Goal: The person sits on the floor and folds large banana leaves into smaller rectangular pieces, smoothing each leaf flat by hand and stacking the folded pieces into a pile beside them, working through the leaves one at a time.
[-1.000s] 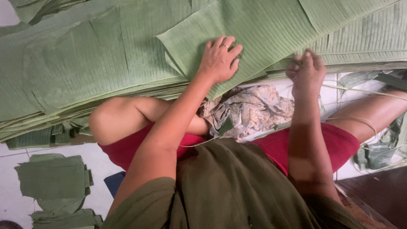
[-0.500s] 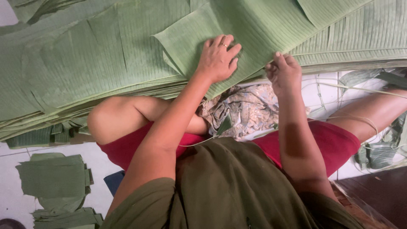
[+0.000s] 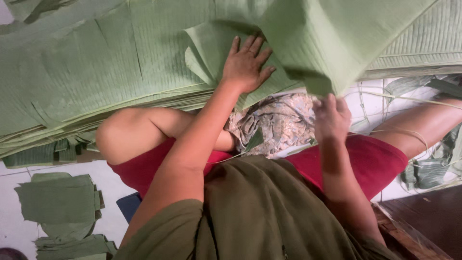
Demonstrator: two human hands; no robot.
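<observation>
A thick stack of large green banana leaves lies in front of me across my lap. My left hand lies flat, fingers spread, on a leaf piece near the stack's front edge. My right hand grips the lower edge of one big leaf sheet and holds it lifted and folded over above the stack. A patterned cloth sits between my knees under the leaves.
Folded green leaf pieces are piled on the white floor at lower left. Leaf scraps and thin ribs lie at right beside a dark wooden edge. My bent knee is under the stack.
My right hand took hold of a leaf edge and pulled it toward me, lifting the sheet up over the stack. My left hand stayed pressed on the leaves.
</observation>
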